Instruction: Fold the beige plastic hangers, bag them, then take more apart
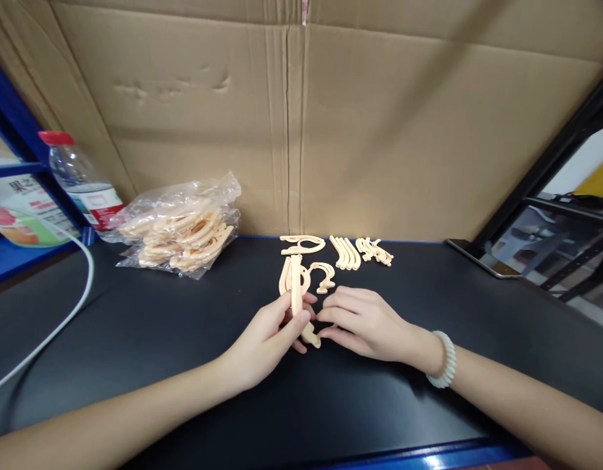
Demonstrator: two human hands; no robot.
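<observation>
My left hand [269,336] is closed round a pale wooden piece [296,290], a long narrow strip held upright. Below my left thumb, the knobbed lower end of pale wood [311,336] sticks out; whether it belongs to the same piece is hidden. Close beside it is my right hand [364,323], fingers bent in a pinch with the tips at that lower end. Anything between those fingertips is too small to make out. Just beyond the hands lie curved wooden pieces [284,277] and hook-shaped wooden pieces [326,274], partly overlapped by the held strip.
Farther back on the black table [183,333] lie a U-shaped wooden piece [313,239], a row of curved strips [345,253] and small knobbed pieces [374,250]. A clear bag of wooden parts [183,228], a bottle [88,186] and a white cable [61,336] are left. Cardboard [404,130] stands behind.
</observation>
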